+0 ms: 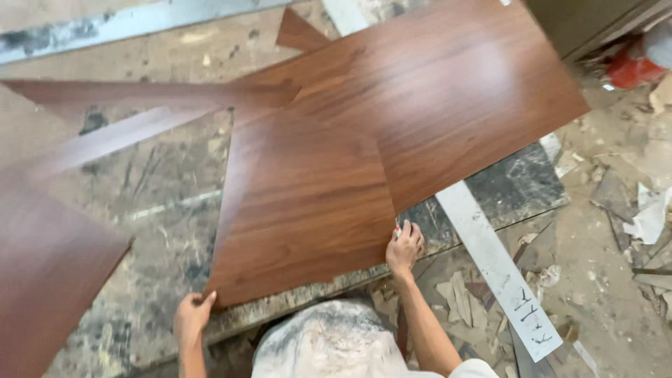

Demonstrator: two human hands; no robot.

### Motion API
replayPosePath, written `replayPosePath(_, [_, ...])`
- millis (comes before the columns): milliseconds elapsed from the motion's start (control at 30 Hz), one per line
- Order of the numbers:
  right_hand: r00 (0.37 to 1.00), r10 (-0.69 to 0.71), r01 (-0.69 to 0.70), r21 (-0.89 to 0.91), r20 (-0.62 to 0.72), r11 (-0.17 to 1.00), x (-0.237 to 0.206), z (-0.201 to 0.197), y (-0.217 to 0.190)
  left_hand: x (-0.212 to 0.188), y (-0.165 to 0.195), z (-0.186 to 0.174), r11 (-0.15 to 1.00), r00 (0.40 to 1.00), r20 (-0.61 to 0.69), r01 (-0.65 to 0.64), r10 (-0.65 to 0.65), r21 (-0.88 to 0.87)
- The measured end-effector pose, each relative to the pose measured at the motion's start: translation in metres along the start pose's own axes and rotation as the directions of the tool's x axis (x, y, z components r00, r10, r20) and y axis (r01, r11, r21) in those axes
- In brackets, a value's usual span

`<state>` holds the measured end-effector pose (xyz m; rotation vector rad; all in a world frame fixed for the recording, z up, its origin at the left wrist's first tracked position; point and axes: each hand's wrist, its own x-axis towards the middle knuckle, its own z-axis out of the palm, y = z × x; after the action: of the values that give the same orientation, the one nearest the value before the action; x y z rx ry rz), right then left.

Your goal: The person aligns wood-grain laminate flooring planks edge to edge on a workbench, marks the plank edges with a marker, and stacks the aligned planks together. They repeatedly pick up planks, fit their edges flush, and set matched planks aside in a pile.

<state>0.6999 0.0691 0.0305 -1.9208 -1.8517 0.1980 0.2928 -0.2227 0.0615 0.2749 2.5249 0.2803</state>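
While I look down from the head camera, I see both hands holding one brown wood sheet (pixel 301 203) that lies flat on a dirty, stained surface (pixel 140 203). My left hand (pixel 192 315) grips the near left corner of the sheet, with the fingers (pixel 205 299) curled shut over its edge. My right hand (pixel 404 246) rests at the near right corner of the sheet, fingers bent and close together, pressing on the edge; something small and red peeks out beside them, but I cannot tell what it is. A bigger brown sheet (pixel 448 91) lies just past the held sheet, touching it along one side. A long white strip (pixel 493 262) runs under that bigger sheet and comes out to the right of the held sheet. More brown pieces (pixel 49 273) lie to the left of the held sheet. Scraps and paper bits (pixel 647 217) cover the floor far to the right of it.
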Motion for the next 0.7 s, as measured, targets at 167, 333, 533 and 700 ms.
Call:
replayPosePath(167, [0.983,0.16,-0.162,0.009,0.094,0.987,0.015,-0.007,-0.02,0.007,-0.009,0.004,0.931,0.975,-0.099,-0.222,0.201,-0.29])
replayPosePath(333, [0.976,0.121,-0.151,0.165,0.181,0.975,0.009,-0.003,-0.021,-0.006,-0.056,0.001,0.872,0.972,-0.169,-0.224,0.166,-0.435])
replayPosePath(533, [0.952,-0.099,0.023,0.251,0.291,0.968,-0.056,0.014,-0.003,-0.015,-0.14,-0.021,0.699,0.978,-0.164,-0.205,0.126,-0.685])
replayPosePath(700, [0.908,0.056,-0.245,0.418,0.415,0.875,-0.091,0.016,0.016,-0.028,-0.15,0.011,0.8,0.949,-0.313,-0.216,0.037,-0.56])
